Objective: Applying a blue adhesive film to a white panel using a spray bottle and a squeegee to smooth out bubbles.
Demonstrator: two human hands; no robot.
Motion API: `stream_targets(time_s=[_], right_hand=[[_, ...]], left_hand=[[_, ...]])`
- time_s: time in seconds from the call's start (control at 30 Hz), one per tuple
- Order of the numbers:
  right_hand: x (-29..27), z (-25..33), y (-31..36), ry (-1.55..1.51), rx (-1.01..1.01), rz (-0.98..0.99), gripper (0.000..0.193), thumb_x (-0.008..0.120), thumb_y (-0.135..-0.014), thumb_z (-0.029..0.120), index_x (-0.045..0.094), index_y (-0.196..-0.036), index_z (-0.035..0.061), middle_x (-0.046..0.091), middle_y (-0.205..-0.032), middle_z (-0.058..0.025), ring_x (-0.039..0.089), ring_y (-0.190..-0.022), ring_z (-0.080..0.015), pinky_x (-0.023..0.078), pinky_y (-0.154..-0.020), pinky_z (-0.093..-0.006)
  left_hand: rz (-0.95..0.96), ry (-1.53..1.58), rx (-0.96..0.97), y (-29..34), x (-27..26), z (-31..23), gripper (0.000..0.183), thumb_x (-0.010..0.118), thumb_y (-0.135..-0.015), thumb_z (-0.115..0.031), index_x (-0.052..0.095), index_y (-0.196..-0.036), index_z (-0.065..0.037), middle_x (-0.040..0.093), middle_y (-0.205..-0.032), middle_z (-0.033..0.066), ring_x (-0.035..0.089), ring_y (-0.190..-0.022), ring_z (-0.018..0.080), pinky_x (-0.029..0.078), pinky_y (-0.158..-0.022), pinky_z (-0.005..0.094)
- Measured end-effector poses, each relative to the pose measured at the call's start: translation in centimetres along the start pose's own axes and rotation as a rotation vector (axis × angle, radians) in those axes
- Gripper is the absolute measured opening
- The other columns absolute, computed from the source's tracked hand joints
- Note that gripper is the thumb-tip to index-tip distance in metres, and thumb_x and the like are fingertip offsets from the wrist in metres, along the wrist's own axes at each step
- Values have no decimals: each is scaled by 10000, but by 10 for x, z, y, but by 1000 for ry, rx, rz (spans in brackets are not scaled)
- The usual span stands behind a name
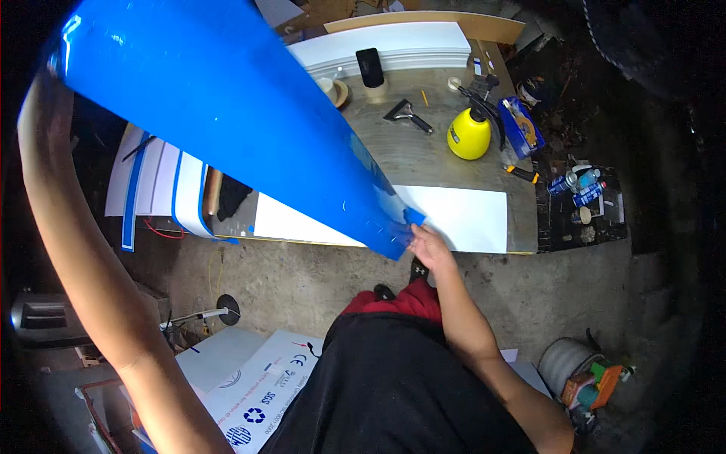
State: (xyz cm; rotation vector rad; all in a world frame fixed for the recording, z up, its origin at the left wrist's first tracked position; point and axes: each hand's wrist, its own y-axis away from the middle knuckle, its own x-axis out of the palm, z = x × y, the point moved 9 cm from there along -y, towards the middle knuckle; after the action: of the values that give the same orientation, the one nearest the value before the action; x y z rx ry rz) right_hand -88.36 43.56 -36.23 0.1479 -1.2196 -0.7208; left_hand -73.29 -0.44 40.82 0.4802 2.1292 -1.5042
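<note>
A long glossy blue film sheet (227, 106) stretches across the view from upper left to centre, slanting down to the right. Raised high at the far left, my left hand (47, 106) grips the sheet's end; its fingers are partly hidden at the edge. My right hand (431, 246) pinches the low corner of the sheet near the table's front edge. A flat white panel (469, 219) lies under that corner on the worktable (522, 234), partly covered from view by the film. Whether film and panel touch, I cannot tell.
On the table are a squeegee (408, 115), a yellow spray bottle (469, 136), a blue box (522, 125), a yellow-black knife (522, 174) and a phone (370, 66). White strips with blue edges (181, 189) hang at left. Spray cans (586, 185) stand at right.
</note>
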Motion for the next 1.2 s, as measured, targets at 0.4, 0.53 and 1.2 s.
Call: stream_targets(time_s=[0.4,0.53,1.2], right_hand=[[-183,226,86,566,-214,-598,237,743,-906,191,665,-1102,82,703,-1011,-16,652,-835,-131,495,-662,-284],[-196,245,85,647,-226,-624,226,715,-931,188,632,-1097,60,702,-1031,-46,666,-902,-163,544,-787,-336],[-251,236,110,911,-285,-982,298,784,-887,220,678,-1090,29,701,-971,-33,625,-862,-131,491,-819,-270]], left_hand=[[-255,931,-1034,329,229,142,352,556,-1026,-236,560,-1292,-6,621,-1273,124,598,-1148,242,448,-1044,404],[-274,952,-1321,473,285,202,327,532,-1038,-267,547,-1284,-52,643,-1165,84,653,-916,187,558,-671,309],[-73,647,-1742,713,386,253,194,649,-949,-80,572,-1122,-124,671,-920,34,648,-732,133,554,-548,283]])
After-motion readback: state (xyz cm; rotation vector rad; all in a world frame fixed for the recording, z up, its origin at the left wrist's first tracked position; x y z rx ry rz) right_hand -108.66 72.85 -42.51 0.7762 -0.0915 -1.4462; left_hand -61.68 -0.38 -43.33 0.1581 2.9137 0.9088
